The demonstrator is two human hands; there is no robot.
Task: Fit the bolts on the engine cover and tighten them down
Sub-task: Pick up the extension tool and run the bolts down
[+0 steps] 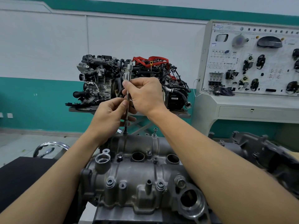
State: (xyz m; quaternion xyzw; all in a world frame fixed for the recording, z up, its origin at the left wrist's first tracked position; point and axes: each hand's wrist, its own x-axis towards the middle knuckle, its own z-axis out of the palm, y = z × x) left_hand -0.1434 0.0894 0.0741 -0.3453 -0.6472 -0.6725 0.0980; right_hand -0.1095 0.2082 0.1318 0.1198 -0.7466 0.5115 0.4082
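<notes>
A grey cast engine cover (137, 172) fills the lower middle of the head view. A long chrome extension tool (128, 94) stands upright, its lower tip on a bolt (125, 132) at the cover's far edge. My right hand (145, 94) grips the tool's upper shaft. My left hand (111, 115) pinches the shaft lower down. Another bolt (155, 130) stands raised at the far edge to the right. Several bolts sit in the cover's near bosses, one of them (110, 182) at the front left.
A dark engine part (258, 152) lies to the right of the cover. A black mat (24, 178) and a chrome ring (51, 147) are at the left. Two engines on a stand (129, 81) and a training panel (252, 59) stand behind.
</notes>
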